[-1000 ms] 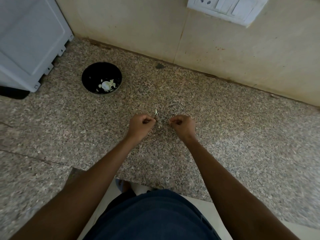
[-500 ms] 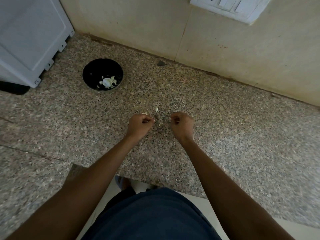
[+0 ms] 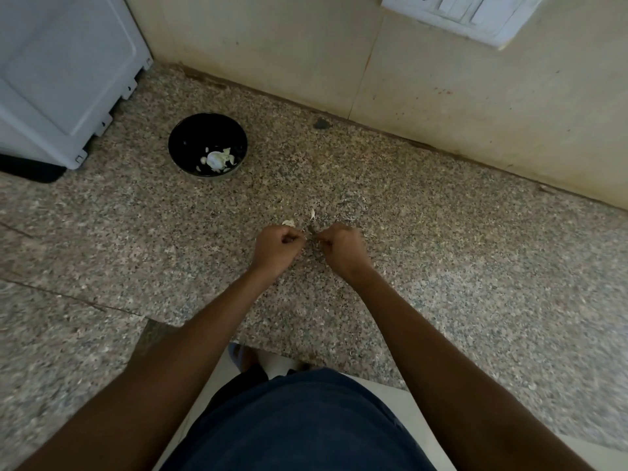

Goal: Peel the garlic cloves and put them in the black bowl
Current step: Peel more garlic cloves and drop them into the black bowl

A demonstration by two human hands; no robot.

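Counter (image 3: 441,266): speckled granite, used as the work surface; it runs back to a tiled wall (image 3: 475,107).

Appliance (image 3: 61,73): white casing at the far left corner, standing well clear of the working spot.

Bowl (image 3: 207,145): black, set on the counter to the left of and beyond the hands, near the appliance. Judged to be parked within reach of the left arm yet out of the way of falling skins. Pale garlic pieces (image 3: 217,159) are seen lying in its near-right part; whether all are peeled cloves or some are skin cannot be told.

Left hand (image 3: 277,249) and right hand (image 3: 341,248): both fisted, knuckles up, fingertips turned toward each other, held just above or on the counter. Something very small is presumably pinched between them, judged to be a clove being stripped; the clove itself is hidden by the fingers, so what each hand grips cannot be told.

Skin scraps (image 3: 289,223): a few pale flakes are noted on the counter just beyond the hands, likely dropped where peeling is done.

Step in hand: peeling; transfer to the bowl not yet made.
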